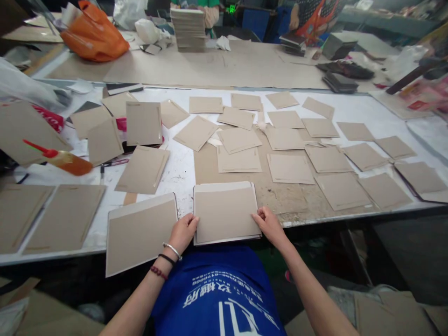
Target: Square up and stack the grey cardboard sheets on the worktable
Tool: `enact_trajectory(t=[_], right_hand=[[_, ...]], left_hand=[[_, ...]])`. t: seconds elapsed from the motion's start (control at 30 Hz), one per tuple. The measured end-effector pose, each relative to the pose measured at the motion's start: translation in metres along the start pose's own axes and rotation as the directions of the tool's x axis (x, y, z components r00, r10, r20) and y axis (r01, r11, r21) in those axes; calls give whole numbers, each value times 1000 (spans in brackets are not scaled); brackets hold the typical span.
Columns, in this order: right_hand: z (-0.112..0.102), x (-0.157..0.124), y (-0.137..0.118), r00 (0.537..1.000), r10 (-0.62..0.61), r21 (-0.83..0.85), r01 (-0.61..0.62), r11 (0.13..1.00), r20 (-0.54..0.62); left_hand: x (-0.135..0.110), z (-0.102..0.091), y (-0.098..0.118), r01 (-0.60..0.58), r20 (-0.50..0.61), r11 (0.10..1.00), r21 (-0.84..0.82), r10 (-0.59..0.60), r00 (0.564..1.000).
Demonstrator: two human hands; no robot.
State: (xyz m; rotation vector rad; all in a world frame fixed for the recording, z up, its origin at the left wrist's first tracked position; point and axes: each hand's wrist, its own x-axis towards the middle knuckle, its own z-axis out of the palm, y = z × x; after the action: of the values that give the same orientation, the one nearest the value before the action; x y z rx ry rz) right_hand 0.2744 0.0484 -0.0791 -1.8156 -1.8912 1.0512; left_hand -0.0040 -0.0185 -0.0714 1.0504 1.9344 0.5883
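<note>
Grips board stack at both edges, left hand and right hand closed on it, with many boards already spread over table.

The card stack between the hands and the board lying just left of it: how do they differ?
The card stack has several layers and is gripped at its sides by the left hand and right hand; the board looks like one untouched sheet. The board looks larger and lies skewed; the card stack sits square. Both are grey-brown with a pale top strip.
</note>
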Motion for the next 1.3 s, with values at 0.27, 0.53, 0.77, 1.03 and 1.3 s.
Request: enact_trajectory(t=[0.27,0.53,0.77,1.03,1.3], right_hand=[[0,-2,1,1000,4,-16,-4,1000,3],[1,-3,0,1000,10,-35,-10,999,-7],[4,-2,2,1000,4,-55,-4,998,-13],[4,-2,1,1000,-1,-97,0,995,-8],[5,-1,-1,999,23,-136,-20,991,22]], left_hand=[[0,1,0,34,-1,998,45,-34,999],[-1,1,-2,51,15,998,43,-51,999],[0,-1,3,94,13,994,48,-94,995],[2,0,5,153,1,988,26,-153,988],[2,1,4,178,7,984,-21,-178,984]])
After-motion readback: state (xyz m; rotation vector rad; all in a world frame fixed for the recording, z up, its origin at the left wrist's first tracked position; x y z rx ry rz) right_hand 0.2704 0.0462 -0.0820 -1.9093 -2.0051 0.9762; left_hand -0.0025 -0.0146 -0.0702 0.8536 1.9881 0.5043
